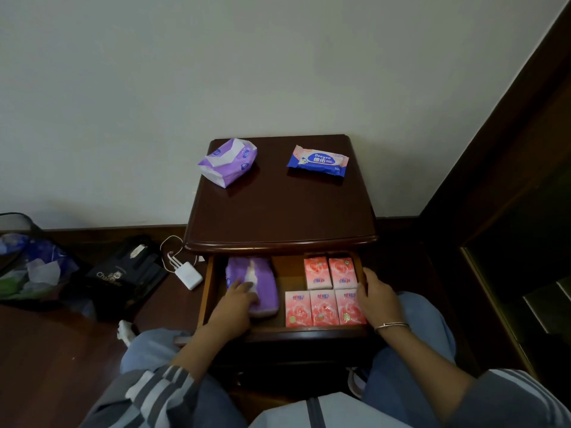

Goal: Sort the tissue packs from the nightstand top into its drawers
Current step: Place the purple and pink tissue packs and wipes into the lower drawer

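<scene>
Pink tissue packs [323,307], five of them, sit in the open top drawer [309,330] of the nightstand [278,211], directly to the left of the right hand [375,299]: two in a row on the far side, three in a row nearer the person. The right hand is at the drawer's right wall, its bent fingers against the rightmost near pack and its thumb pointing away along the wall; whether it grips the pack or only touches it cannot be told. A thin bracelet [391,325] circles that wrist.

The left hand [234,304] lies on a fuzzy purple tissue pack [262,288] in the drawer's left part, fingers laid nearly straight on top of it, not curled round it. A strip of bare drawer floor separates this pack from the pink ones.

Beyond both hands, on the nightstand top, two packs lie near the wall and well apart: a purple-and-white pack [228,162] beyond the left hand and a blue wipes pack [318,162] beyond the right.

On the floor to the left of the left hand are a white charger [188,274] and a black bag [129,273].
</scene>
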